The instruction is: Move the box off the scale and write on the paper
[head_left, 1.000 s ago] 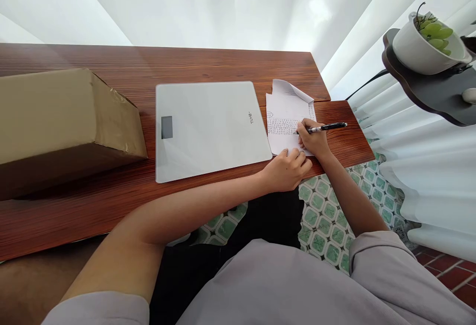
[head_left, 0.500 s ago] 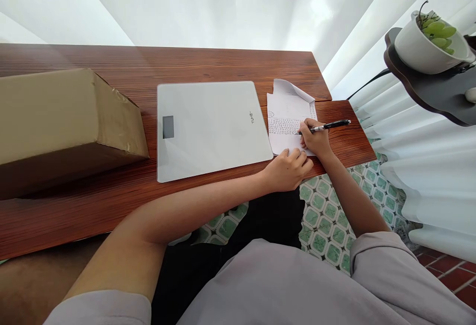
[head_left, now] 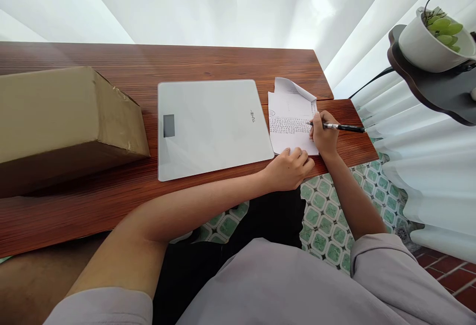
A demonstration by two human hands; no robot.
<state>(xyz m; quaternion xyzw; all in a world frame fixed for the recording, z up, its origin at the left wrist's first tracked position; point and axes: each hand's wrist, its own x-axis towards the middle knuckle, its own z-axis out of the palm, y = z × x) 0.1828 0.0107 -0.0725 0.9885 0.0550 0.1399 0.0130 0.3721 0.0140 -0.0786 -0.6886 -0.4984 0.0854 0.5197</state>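
Note:
A black pen (head_left: 347, 128) is pinched in the fingers of my right hand (head_left: 324, 132), which is closed around it. Its tip points left, over the right side of the handwritten lines on a white notepad (head_left: 288, 140). Several rows of small writing cross the middle of the page, and the top sheet curls over at the back. My left hand (head_left: 287, 169) rests across the pad's near edge, fingers loosely bent and slightly apart; its thumb is hidden. Left of the pad lies a flat white glass scale (head_left: 210, 127) with a small grey display.
A cardboard box (head_left: 74, 112) stands on the left of the brown wooden table (head_left: 208, 62). At the right, a dark shelf (head_left: 427, 89) bears a white bowl (head_left: 424, 47) of green grapes. White curtains (head_left: 394, 186) hang behind and beside the table.
My right hand has moved right and slightly up with the pen, from the left-middle of the writing to its right side. The left hand stays at the pad's near edge.

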